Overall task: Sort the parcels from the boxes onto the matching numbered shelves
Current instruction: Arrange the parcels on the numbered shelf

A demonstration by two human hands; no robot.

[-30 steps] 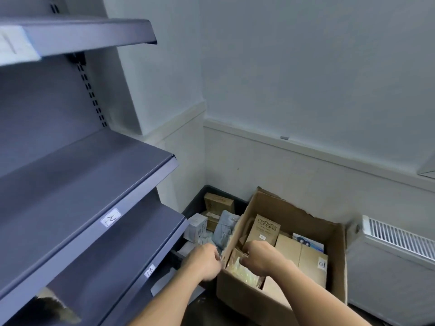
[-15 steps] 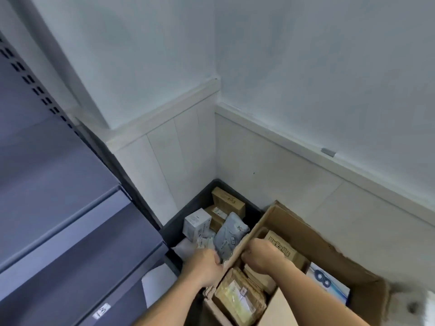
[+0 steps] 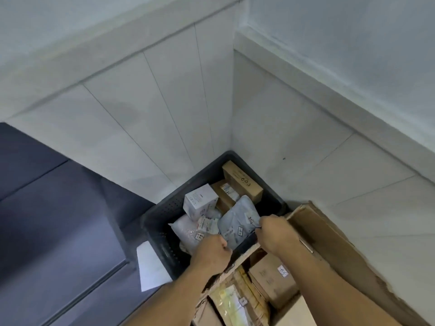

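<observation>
Nearest, at five o'clock, the cardboard box point(image 3: 329, 234) kept its yellowish padded parcel point(image 3: 231, 300), which both hands had been working a second earlier. They had left it there and crossed to the dark crate point(image 3: 157, 222) at six o'clock.

The left hand point(image 3: 211, 252) was curled tight at the near corner of the grey mailer point(image 3: 237, 222). Whether it gripped the mailer or the crate's edge could not be told. The right hand point(image 3: 277, 234) pinched the mailer's right edge, beside its label. The mailer lay in the crate, leaning on the other parcels.

Beyond it sat a white carton point(image 3: 200, 203) and a brown carton point(image 3: 242, 182), against the wall's corner at twelve.

The view had dropped, so only a bare stretch of shelf point(image 3: 47, 208) showed at nine, with no shelf numbers in sight. The choice had probably switched to the mailer, and its number had to be read before shelving.
</observation>
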